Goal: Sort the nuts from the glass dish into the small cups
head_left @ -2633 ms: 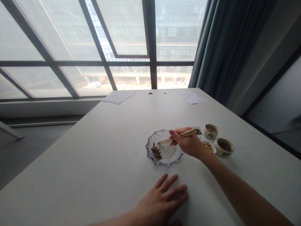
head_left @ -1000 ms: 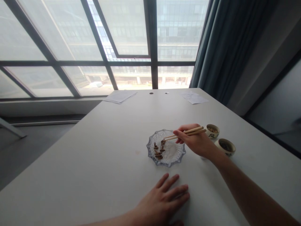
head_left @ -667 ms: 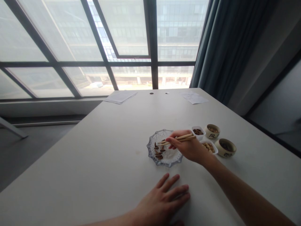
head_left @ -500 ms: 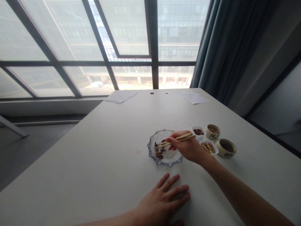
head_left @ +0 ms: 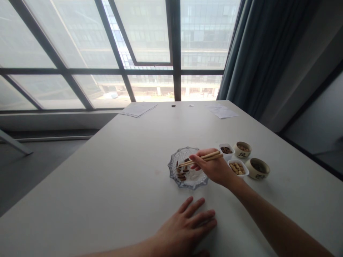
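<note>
My right hand (head_left: 211, 165) grips a pair of wooden chopsticks (head_left: 202, 158), their tips down inside a scalloped glass plate (head_left: 173, 180). Several brown, elongated nuts or seeds (head_left: 182, 175) lie in the plate, mostly on its left side. The chopstick tips are close together near these pieces; whether they pinch one cannot be made out. My right hand covers the plate's right part. Nearer to me, my left hand (head_left: 187, 225) rests on the white table with fingers spread, holding nothing.
Right of the plate stand a white dish of dark brown pieces (head_left: 226, 149), a white dish of peanuts (head_left: 237, 168) and two cream cups (head_left: 242, 155) (head_left: 257, 175) with dark markings. Paper sheets (head_left: 138, 109) lie at the table's far end, before the window.
The chopstick tips have shifted slightly in the plate, and a dark piece that was at them now lies apart on the left. My left hand has stayed still.
</note>
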Action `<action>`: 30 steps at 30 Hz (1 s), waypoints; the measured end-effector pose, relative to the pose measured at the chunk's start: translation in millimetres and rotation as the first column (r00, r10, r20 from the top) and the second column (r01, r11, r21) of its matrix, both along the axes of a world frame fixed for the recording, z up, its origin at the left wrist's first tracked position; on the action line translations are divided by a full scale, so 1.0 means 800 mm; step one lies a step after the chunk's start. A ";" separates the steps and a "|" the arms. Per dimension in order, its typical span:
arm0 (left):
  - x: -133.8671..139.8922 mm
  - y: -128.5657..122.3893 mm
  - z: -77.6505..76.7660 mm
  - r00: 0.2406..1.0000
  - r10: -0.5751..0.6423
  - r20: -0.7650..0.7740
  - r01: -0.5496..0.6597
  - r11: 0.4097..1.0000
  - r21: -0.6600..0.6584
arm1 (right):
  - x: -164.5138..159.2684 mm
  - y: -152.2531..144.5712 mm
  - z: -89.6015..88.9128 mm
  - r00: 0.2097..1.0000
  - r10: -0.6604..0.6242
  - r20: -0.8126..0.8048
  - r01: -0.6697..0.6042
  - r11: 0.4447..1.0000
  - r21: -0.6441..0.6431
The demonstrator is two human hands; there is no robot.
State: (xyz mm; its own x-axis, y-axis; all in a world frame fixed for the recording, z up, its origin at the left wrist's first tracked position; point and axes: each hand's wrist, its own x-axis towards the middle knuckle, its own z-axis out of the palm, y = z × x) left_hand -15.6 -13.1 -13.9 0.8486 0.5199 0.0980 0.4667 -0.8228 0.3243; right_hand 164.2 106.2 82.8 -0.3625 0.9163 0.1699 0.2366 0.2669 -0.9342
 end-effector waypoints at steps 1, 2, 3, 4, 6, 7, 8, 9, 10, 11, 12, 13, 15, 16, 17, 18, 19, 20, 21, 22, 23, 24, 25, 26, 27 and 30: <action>0.000 0.000 -0.001 1.000 0.001 -0.002 -0.001 1.000 -0.001 | 0.001 0.000 0.001 1.000 0.004 -0.008 -0.004 1.000 -0.004; -0.001 0.000 -0.002 1.000 0.001 -0.004 -0.001 1.000 -0.002 | 0.002 0.001 0.001 1.000 0.007 -0.016 -0.007 1.000 -0.008; -0.001 0.000 -0.003 1.000 0.001 -0.006 -0.001 1.000 -0.004 | 0.004 0.001 0.002 1.000 0.008 -0.020 -0.009 1.000 -0.011; -0.001 0.000 -0.003 1.000 -0.001 -0.008 0.001 1.000 -0.008 | 0.005 0.002 0.003 1.000 0.010 -0.019 -0.010 1.000 -0.011; -0.001 0.000 -0.005 1.000 -0.005 -0.013 0.005 1.000 -0.024 | 0.006 0.002 0.005 1.000 0.015 0.004 -0.015 1.000 0.005; -0.001 0.001 -0.005 1.000 -0.005 -0.013 0.005 0.999 -0.033 | 0.007 0.002 0.006 1.000 0.020 0.022 -0.020 1.000 0.016; -0.001 0.001 -0.004 1.000 -0.005 -0.013 0.005 0.999 -0.041 | 0.007 0.002 0.006 0.999 0.024 0.039 -0.025 0.999 0.025; -0.001 0.001 -0.004 1.000 -0.005 -0.014 0.004 0.999 -0.048 | 0.006 0.002 0.006 0.998 0.029 0.050 -0.030 0.999 0.029; -0.001 0.001 -0.003 1.000 -0.005 -0.014 0.005 0.999 -0.053 | 0.006 0.001 0.006 0.998 0.031 0.055 -0.033 0.999 0.029; -0.001 0.001 -0.002 1.000 -0.005 -0.015 0.004 0.998 -0.055 | 0.005 0.001 0.006 0.998 0.033 0.055 -0.034 0.999 0.027; 0.000 0.001 -0.001 1.000 -0.004 -0.014 0.003 0.998 -0.055 | 0.005 0.001 0.006 0.998 0.035 0.054 -0.036 0.999 0.026; 0.000 0.001 -0.001 1.000 -0.005 -0.013 0.004 0.999 -0.054 | 0.004 0.000 0.006 0.998 0.037 0.054 -0.038 0.999 0.028; 0.000 0.001 -0.001 1.000 -0.006 -0.010 0.005 0.999 -0.049 | 0.004 0.000 0.007 0.998 0.040 0.057 -0.042 0.998 0.038; 0.000 0.001 -0.002 1.000 -0.006 -0.010 0.005 0.999 -0.045 | 0.004 -0.001 0.007 0.997 0.040 0.060 -0.043 0.998 0.043; 0.000 0.001 -0.003 1.000 -0.005 -0.010 0.005 0.999 -0.040 | 0.005 -0.001 0.007 0.997 0.039 0.064 -0.042 0.998 0.049; 0.000 0.001 -0.004 1.000 -0.006 -0.010 0.006 0.999 -0.035 | 0.005 -0.001 0.006 0.997 0.034 0.067 -0.038 0.998 0.053; 0.000 0.001 -0.005 1.000 -0.006 -0.012 0.005 1.000 -0.028 | 0.005 -0.001 0.006 0.997 0.029 0.066 -0.032 0.998 0.055; 0.000 0.001 -0.005 1.000 -0.006 -0.011 0.006 1.000 -0.020 | 0.005 0.000 0.005 0.998 0.021 0.061 -0.024 0.998 0.054; 0.000 0.001 -0.005 1.000 -0.006 -0.010 0.006 1.000 -0.012 | 0.004 0.000 0.004 0.999 0.013 0.052 -0.015 0.999 0.050; 0.000 0.002 -0.005 1.000 -0.008 -0.008 0.008 1.000 -0.004 | 0.004 0.001 0.003 0.999 0.005 0.039 -0.007 0.999 0.042; -0.001 0.002 -0.004 1.000 -0.009 -0.006 0.010 1.000 0.002 | 0.004 0.001 0.002 1.000 -0.004 0.027 0.003 0.999 0.034; -0.001 0.002 -0.004 1.000 -0.010 -0.003 0.010 1.000 0.007 | 0.003 0.002 0.001 1.000 -0.015 0.017 0.015 0.999 0.031; -0.001 0.002 -0.003 1.000 -0.010 0.000 0.010 1.000 0.010 | 0.004 0.002 0.002 0.999 -0.028 0.016 0.027 0.999 0.034; -0.001 0.001 -0.003 1.000 -0.008 0.001 0.008 1.000 0.011 | 0.005 0.002 0.003 0.999 -0.044 0.020 0.043 0.998 0.043; -0.001 0.001 -0.003 1.000 -0.007 -0.001 0.007 1.000 0.009 | 0.006 0.002 0.006 0.998 -0.064 0.029 0.062 0.997 0.054; -0.001 0.001 -0.001 1.000 -0.002 -0.015 0.002 1.000 -0.010 | 0.022 -0.004 0.028 0.985 -0.165 0.045 0.161 0.984 0.076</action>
